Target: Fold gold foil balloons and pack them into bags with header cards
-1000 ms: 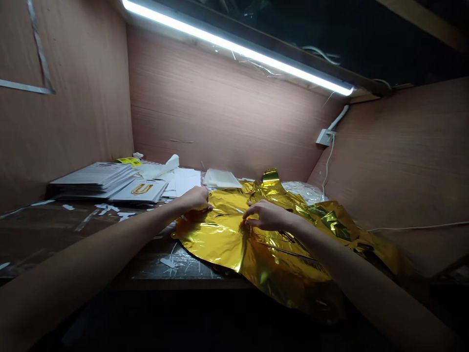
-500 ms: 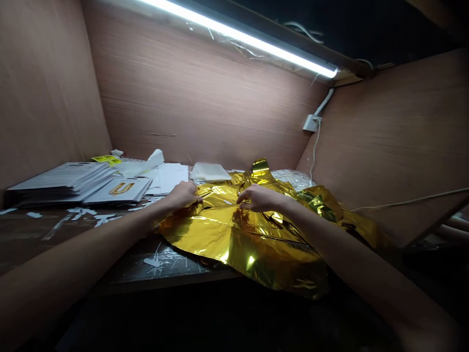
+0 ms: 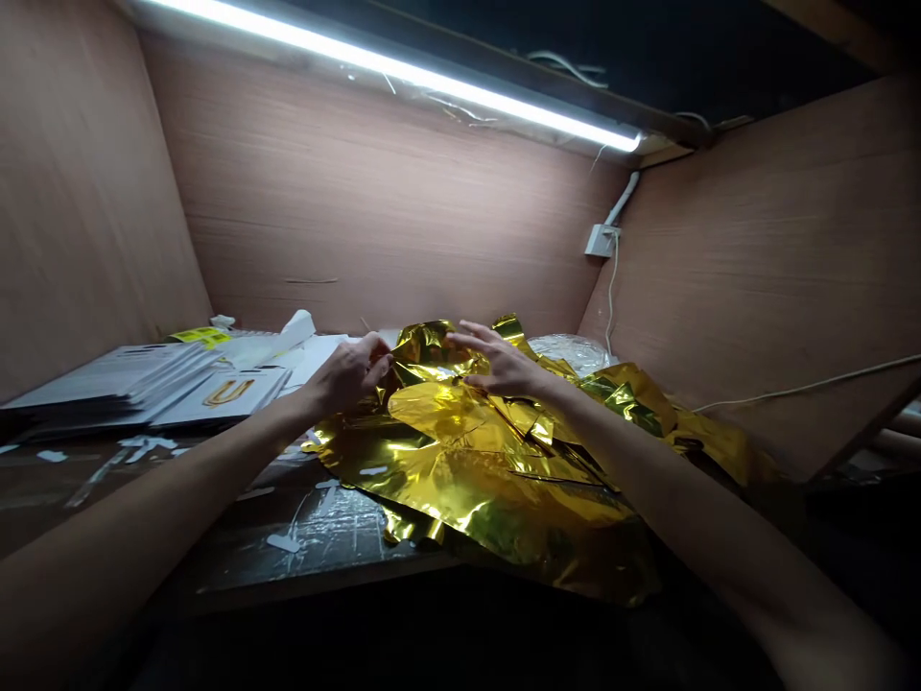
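Flat, shiny gold foil with a rounded outline, resembling an uninflated foil balloon, lies creased over the tabletop and its front edge. My left hand pinches the foil's raised upper left part between thumb and fingers. Above the foil's far portion, my right hand has its fingers spread, with the thumb near the gold surface. Whether its fingertips touch the foil I cannot tell. More crumpled gold foil lies behind and under my right forearm.
White printed sleeves are stacked at the left, one bearing a gold U. White paper scraps and a small tag litter the table. Clear plastic sits at the back. Wooden panels enclose the table; a cord hangs right.
My left hand has lifted the foil's far edge, which now stands up in a fold. My right hand has risen slightly and its fingers have spread. The view has shifted slightly.
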Available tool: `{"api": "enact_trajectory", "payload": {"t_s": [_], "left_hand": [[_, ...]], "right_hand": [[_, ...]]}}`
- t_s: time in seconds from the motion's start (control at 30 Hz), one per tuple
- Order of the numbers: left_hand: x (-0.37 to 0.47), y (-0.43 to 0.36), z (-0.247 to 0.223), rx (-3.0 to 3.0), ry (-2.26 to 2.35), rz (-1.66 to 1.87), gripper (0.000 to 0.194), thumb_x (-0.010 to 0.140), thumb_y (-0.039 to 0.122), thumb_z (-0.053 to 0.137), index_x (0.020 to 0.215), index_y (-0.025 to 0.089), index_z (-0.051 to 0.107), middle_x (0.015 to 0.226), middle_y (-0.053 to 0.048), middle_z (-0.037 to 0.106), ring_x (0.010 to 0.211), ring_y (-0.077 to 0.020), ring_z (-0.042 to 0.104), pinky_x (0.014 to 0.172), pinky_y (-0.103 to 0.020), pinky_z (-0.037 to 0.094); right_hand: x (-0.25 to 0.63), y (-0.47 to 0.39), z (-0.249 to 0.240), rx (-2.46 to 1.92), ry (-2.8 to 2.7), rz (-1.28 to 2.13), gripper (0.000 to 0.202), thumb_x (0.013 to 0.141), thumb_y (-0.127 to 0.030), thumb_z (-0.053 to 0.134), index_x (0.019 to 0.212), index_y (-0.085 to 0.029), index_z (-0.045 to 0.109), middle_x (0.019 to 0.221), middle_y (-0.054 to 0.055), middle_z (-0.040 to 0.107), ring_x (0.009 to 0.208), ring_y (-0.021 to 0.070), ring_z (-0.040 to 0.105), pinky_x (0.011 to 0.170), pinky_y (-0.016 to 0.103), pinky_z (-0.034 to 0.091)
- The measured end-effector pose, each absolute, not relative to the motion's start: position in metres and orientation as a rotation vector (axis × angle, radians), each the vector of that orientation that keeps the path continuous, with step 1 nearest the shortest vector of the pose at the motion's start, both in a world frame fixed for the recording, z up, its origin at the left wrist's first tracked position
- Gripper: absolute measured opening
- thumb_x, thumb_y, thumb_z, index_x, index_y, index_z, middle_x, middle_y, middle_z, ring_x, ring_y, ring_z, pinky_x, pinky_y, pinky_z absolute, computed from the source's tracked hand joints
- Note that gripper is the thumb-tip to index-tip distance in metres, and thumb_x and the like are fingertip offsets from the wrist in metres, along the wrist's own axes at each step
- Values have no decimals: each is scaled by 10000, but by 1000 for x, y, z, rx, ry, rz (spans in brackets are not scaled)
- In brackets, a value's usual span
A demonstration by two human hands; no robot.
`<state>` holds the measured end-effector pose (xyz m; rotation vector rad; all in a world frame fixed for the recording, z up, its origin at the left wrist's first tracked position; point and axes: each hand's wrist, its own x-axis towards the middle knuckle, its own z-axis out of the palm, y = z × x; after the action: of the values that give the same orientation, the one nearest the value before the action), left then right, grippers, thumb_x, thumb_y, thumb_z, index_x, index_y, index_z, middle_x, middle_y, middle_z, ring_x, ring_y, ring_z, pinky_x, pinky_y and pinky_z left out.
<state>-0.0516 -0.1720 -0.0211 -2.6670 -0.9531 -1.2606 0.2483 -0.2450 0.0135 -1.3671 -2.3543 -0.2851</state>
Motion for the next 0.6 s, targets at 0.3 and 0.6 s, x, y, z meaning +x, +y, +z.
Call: {"api": "enact_trajectory", "payload": {"t_s": [0.3,0.6], "left_hand": [[-52,-181,-18,-2668,-675,-1391,72,968,258,488,1021,209,493,1173,-138,711,958,-235,691,818,-377,527],[-55,-185,-7,-2851,-788,-1590,522,742,362,778,1154,217,492,1060,-68,685,791,-180,660,669,-291,506]], "right_hand": [[234,-206,59,-1269,-2469,-205,444,743,-428,832,1122,-219,733,1163,94,685,1115,289,579,905,387,452],[221,-262,105,-1082,-2177,-741,162,877,-338,655,853,-189,715,735,15,643,745,176,540,854,358,345]]}}
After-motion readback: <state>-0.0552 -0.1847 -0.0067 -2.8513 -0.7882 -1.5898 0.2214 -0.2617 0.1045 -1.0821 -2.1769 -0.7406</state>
